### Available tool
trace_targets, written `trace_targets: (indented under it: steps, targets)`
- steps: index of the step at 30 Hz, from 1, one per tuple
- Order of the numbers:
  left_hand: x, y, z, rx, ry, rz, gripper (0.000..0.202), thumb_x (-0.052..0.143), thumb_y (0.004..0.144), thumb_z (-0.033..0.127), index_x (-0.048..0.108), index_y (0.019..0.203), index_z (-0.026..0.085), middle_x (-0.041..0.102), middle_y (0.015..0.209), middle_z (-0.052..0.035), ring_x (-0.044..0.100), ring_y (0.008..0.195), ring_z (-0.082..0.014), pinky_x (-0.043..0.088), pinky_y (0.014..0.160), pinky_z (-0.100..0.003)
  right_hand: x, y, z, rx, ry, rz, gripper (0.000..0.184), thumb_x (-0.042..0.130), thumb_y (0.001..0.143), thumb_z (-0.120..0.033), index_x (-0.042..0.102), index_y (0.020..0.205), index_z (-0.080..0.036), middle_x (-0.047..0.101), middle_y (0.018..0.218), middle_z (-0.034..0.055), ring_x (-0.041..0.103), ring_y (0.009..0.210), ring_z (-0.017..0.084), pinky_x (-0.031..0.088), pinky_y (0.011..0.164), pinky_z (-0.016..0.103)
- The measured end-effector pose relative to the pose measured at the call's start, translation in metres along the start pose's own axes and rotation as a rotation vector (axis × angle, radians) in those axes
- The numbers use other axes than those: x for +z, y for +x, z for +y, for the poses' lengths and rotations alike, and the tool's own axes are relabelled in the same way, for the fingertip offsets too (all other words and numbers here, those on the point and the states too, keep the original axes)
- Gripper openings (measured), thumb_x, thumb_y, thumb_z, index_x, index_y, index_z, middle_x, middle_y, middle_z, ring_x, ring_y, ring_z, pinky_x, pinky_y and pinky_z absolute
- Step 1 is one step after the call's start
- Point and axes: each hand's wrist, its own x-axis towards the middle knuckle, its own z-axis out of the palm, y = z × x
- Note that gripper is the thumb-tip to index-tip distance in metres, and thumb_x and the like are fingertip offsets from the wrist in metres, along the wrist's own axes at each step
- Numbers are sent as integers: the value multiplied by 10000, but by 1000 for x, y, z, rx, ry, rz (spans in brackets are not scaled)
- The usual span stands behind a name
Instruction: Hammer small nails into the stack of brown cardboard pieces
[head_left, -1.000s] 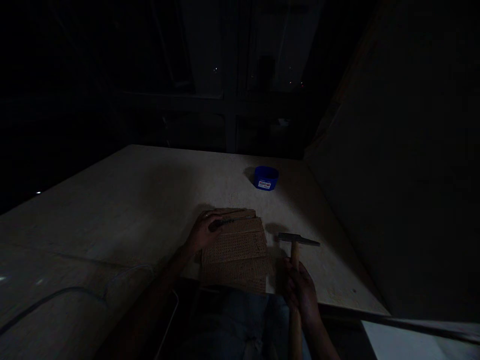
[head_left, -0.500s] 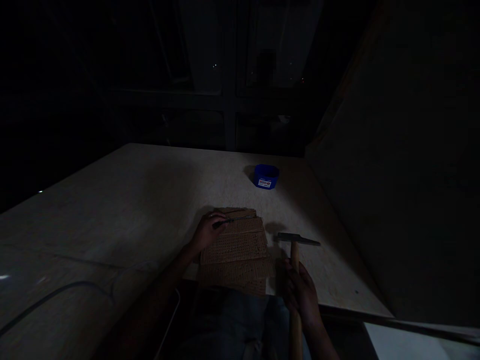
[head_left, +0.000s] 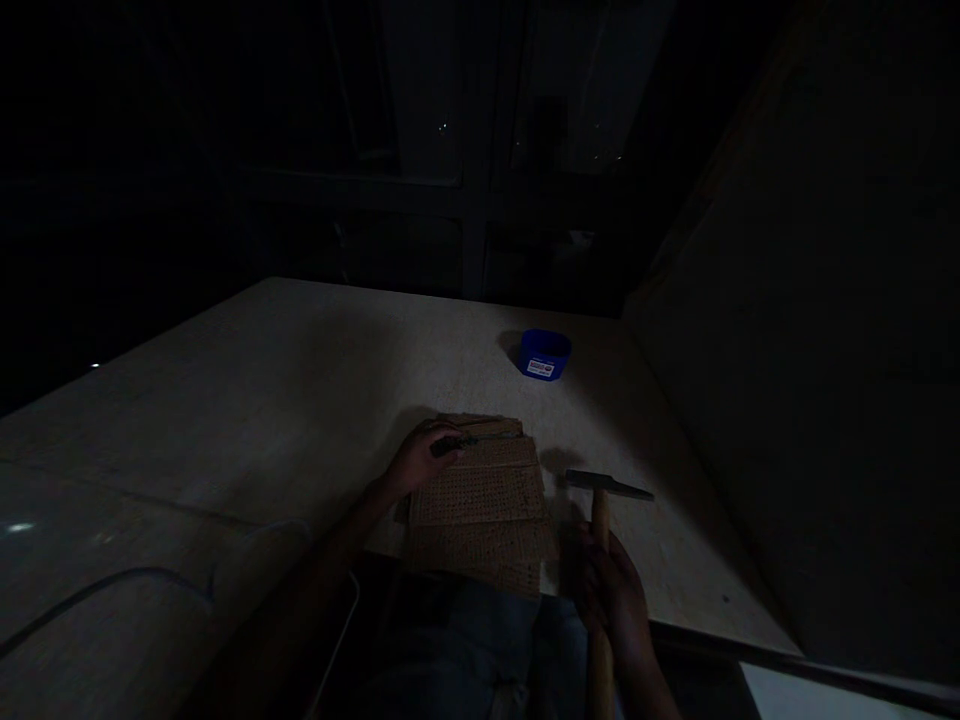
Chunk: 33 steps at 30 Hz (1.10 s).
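The scene is very dark. My left hand [head_left: 421, 458] is closed on a thin dark tool [head_left: 480, 439] lying across the far edge of a stack of brown perforated boards [head_left: 480, 505]. The boards lie at the near edge of a pale table [head_left: 300, 390]. My right hand [head_left: 611, 590] is wrapped round the wooden handle of a hammer [head_left: 604, 490], whose metal head hovers just right of the boards.
A small blue tub [head_left: 544, 354] with a label stands further back on the table. A large dim panel [head_left: 810, 350] rises along the right side. A dark cable [head_left: 112, 590] curves over the surface at the lower left. My lap is below the boards.
The view has shifted slightly; both hands keep their grips and hardly move relative to the boards.
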Motion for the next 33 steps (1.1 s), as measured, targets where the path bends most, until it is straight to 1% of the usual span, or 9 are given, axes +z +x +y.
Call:
trace_targets:
  steps: [5,11,16,18,20,22,24,28,33]
  targets:
    - [-10,-1,-7,26,-7,-35,182,740,810,266,740,989,228,740,1062,-73,673,1043,-225,523,962,-410,-1,1,1,0,-14,-9,524,812,689,-604,593,952,-206,363,428,-142,277,276,37,238,252,135]
    - [-9,0,-11,39,-13,-34,81,724,817,253,745,888,220,749,1048,-74,685,1021,-213,535,947,-401,-4,3,3,16,-2,10,531,820,682,-590,603,975,-204,376,420,-147,271,254,35,236,247,138]
    - [-13,-3,-4,8,25,-18,199,715,809,263,726,1006,232,731,1089,-71,664,1065,-226,518,976,-408,-3,3,2,6,3,-8,506,826,680,-583,570,915,-214,373,406,-148,276,247,40,238,235,141]
    - [-17,-11,2,-48,67,34,331,731,790,287,699,1116,239,707,1159,-84,639,1126,-248,497,1014,-425,-1,2,0,7,-5,-14,505,816,689,-596,559,905,-218,363,402,-149,268,248,40,238,231,140]
    - [-20,-23,8,-156,95,154,429,737,782,319,659,1195,234,667,1247,-102,602,1198,-271,470,1056,-445,2,-1,-4,0,-5,-4,526,818,676,-609,561,912,-216,358,407,-150,264,256,35,240,237,134]
    - [-21,-40,13,-324,65,295,505,741,775,359,611,1245,225,615,1335,-117,562,1263,-287,447,1084,-458,4,-2,-6,8,-4,3,558,825,651,-624,564,926,-215,357,414,-151,263,266,34,237,239,130]
    - [-18,-58,17,-513,-53,376,574,750,758,400,562,1271,225,578,1386,-125,548,1293,-290,455,1076,-454,5,-3,-6,24,-8,2,580,827,634,-636,562,937,-218,355,416,-152,263,272,36,228,238,131]
    - [-9,-83,25,-746,-361,344,715,808,638,483,524,1235,210,586,1375,-146,573,1278,-311,518,994,-434,5,-4,-4,5,-9,-23,553,811,665,-620,551,947,-221,382,440,-146,280,286,38,239,253,135]
    - [6,-81,41,-767,-487,333,804,862,512,535,551,1169,190,640,1301,-158,623,1208,-335,550,939,-432,2,-14,-3,-52,-62,-19,563,766,686,-662,559,958,-215,412,450,-134,301,280,44,237,259,145]
